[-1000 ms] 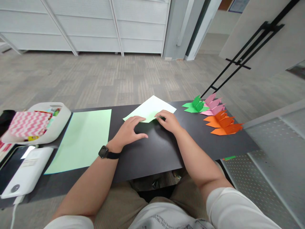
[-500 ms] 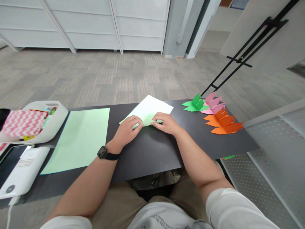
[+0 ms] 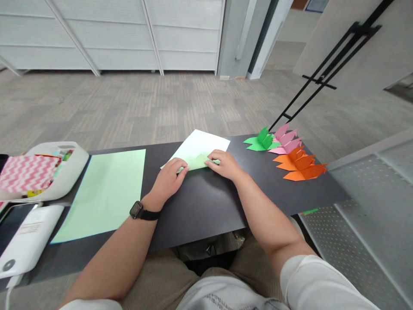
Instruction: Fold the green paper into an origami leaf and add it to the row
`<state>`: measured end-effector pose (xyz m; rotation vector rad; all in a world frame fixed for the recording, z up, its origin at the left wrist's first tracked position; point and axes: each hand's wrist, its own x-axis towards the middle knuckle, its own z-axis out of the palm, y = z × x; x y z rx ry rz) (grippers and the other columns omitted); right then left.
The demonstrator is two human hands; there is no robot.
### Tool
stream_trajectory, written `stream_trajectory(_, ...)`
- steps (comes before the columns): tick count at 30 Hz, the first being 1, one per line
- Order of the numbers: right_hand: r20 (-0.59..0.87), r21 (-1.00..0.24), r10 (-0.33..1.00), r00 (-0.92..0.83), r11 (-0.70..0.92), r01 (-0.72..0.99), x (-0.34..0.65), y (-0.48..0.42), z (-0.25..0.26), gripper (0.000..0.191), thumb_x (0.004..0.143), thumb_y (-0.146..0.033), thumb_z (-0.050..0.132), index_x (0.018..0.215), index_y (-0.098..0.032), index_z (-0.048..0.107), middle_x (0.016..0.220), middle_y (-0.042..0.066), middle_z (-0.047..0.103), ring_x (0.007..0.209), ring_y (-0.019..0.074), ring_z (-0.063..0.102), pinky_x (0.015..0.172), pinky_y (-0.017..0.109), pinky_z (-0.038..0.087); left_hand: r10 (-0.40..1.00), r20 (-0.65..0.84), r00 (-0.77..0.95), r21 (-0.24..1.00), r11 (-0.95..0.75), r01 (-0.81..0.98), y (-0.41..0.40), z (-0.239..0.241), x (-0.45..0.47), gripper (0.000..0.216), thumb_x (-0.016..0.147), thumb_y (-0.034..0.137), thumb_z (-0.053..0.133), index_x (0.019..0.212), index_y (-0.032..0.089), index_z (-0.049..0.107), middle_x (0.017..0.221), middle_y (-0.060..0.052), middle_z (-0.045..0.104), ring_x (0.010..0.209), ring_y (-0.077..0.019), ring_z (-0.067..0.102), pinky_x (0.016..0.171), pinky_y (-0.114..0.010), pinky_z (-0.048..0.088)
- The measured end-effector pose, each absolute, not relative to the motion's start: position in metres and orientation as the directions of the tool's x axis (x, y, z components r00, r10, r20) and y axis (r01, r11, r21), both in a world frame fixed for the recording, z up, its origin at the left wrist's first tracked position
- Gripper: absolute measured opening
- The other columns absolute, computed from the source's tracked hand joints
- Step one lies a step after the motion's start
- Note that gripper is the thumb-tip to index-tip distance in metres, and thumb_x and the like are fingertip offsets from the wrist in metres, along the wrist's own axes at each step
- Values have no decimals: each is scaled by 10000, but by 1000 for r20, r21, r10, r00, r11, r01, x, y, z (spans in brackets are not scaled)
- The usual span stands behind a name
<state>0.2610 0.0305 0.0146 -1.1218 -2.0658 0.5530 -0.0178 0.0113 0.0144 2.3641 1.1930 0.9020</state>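
A sheet of pale green paper (image 3: 201, 144), looking almost white on its upper part, lies at an angle on the black tabletop with its near edge folded up. At the left end of that edge, my left hand (image 3: 171, 174) is closed, thumb and fingers pinching the paper; a black watch is on its wrist. My right hand (image 3: 224, 163) grips the fold farther right, its thumb and fingertips together on the paper. Between the two hands a strip of the folded edge shows. The fingers partly cover both ends of the fold.
A larger pale green sheet (image 3: 106, 189) lies to the left. Beyond it are a white basket (image 3: 72, 168) with a pink zigzag pouch (image 3: 30, 172) and a white power bank (image 3: 30, 237) with a cable. Folded green (image 3: 263, 140), pink (image 3: 285, 140) and orange (image 3: 300, 164) paper cranes stand on the right.
My left hand has slid a little left along the folded edge, widening the gap between the hands. My right hand stays at the right part of the fold. The view has shifted slightly.
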Motion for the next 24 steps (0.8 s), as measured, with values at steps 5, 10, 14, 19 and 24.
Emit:
stream_trajectory(5,284,-704,862,-419,484,520,265,30,16,168,953,-382,666,954,-219,707,916,24,713,822,186,602,800,309,446,847,362,390,603,-532,595,9,17,-17,187,1095,328,487,996,235,615,1052,-52,692,1005,-228,676,944,-382,555)
stream_trajectory(10,170,-761,882,-439,400,510,272,28,23,209,935,-415,674,873,-215,672,809,-15,639,754,166,549,738,294,413,880,329,341,635,-474,611,3,20,-16,178,1079,399,540,1087,242,624,1126,-48,704,977,-215,717,908,-382,587)
stream_trajectory(14,78,-804,872,-483,341,486,276,26,28,273,922,-474,695,867,-212,645,795,-26,576,755,163,519,731,293,412,902,291,318,606,-431,669,-3,22,-14,296,1033,439,619,1255,244,624,1210,-62,735,1045,-242,741,908,-393,600)
stream_trajectory(19,-47,-871,865,-499,209,444,276,24,30,326,895,-527,747,862,-228,623,784,-28,587,762,179,540,695,294,447,909,243,340,522,-418,744,-9,31,-12,335,998,404,636,1295,249,648,1206,-65,749,1078,-278,742,925,-412,592)
stream_trajectory(24,-152,-938,826,-542,53,344,276,21,37,328,866,-497,793,1017,-221,700,938,8,732,862,211,650,750,321,530,918,203,340,470,-396,789,-12,34,-12,445,993,420,648,1406,255,631,1213,-74,763,1112,-308,736,942,-424,584)
